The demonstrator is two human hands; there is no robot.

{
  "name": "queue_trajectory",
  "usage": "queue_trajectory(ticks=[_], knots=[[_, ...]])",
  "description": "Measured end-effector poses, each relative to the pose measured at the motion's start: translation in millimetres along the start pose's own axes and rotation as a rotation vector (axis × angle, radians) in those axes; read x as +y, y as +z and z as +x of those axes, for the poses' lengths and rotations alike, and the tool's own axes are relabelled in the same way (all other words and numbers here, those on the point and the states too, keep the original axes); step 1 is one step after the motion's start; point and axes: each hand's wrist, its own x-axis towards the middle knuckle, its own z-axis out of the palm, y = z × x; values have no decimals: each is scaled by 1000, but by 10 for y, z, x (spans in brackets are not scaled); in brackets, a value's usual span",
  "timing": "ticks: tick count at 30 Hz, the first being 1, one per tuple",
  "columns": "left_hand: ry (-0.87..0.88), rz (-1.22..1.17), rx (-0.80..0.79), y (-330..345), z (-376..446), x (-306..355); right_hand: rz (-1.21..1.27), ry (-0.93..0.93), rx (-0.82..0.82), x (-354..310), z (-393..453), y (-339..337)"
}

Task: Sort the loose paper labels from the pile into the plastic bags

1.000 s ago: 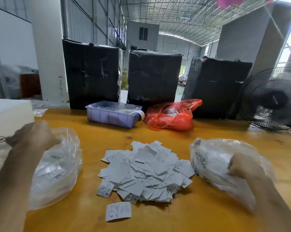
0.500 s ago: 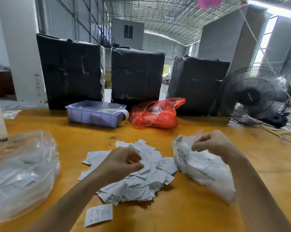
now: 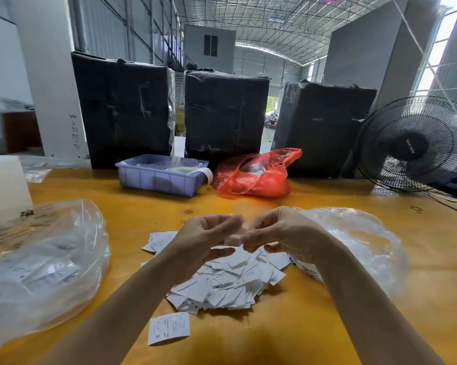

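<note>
At the bottom centre of the frame a single label (image 3: 168,328) is seen lying apart from the rest on the table (image 3: 288,335), printed side up with an "S" legible. Just above it, at centre, the pile (image 3: 230,283) of white labels is spread loosely, which presumably keeps each slip easy to pick out. Over the pile the left hand (image 3: 201,242) and right hand (image 3: 282,234) are raised and brought together, fingers curled, and a small pale slip (image 3: 235,239), blurred, appears to be pinched between the fingertips of both; it is probably held up there so its marking can be read before a bag is chosen. At lower left a clear bag (image 3: 45,264) is seen already partly filled with labels, and at centre right a second clear bag (image 3: 353,241) lies touching the pile's edge; one on each side likely gives each hand a short reach. Much of the pile remains, so the sorting is judged far from done. Farther back, at centre, a blue tray (image 3: 160,177) and a red bag (image 3: 253,175) are set, with three black-wrapped boxes (image 3: 224,114) behind and a fan (image 3: 414,146) at the right.
</note>
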Motion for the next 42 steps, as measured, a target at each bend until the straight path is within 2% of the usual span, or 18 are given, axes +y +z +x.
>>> queue_trajectory(ticks=[2, 5, 9, 12, 15, 17, 19, 22, 24, 27, 29, 34, 36, 40, 42], knots=[[44, 80, 54, -8, -13, 14, -27, 38, -41, 3, 6, 39], [85, 73, 159, 4, 0, -3, -18, 79, -48, 10, 15, 89], [16, 69, 223, -22, 27, -24, 154, 68, 177, 23, 91, 185], [-68, 313, 154, -79, 12, -4, 240, 51, 295, 31, 140, 264], [-81, 461, 99, -134, 9, 17, 25, -22, 321, 65, 165, 342], [-60, 432, 100, -157, 11, 14, -155, -83, 321, 108, 199, 419], [-15, 402, 111, -178, 22, -20, -207, -127, 328, 142, 235, 492], [14, 435, 242, -230, 52, -87, -169, -196, 420, 228, 309, 542], [15, 436, 343, -284, 68, -117, -335, -182, 461, 328, 351, 522], [25, 392, 409, -360, 85, -147, -729, 14, 268, 506, 372, 496], [31, 369, 428, -390, 97, -177, -797, 44, 188, 574, 384, 492], [7, 321, 443, -413, 141, -229, -738, -69, 267, 572, 413, 398], [-22, 257, 431, -416, 152, -230, -611, -64, 327, 519, 397, 360], [-32, 173, 424, -409, 152, -216, -104, -101, 518, 453, 365, 249], [-13, 178, 444, -403, 146, -209, -171, -133, 569, 468, 355, 229]])
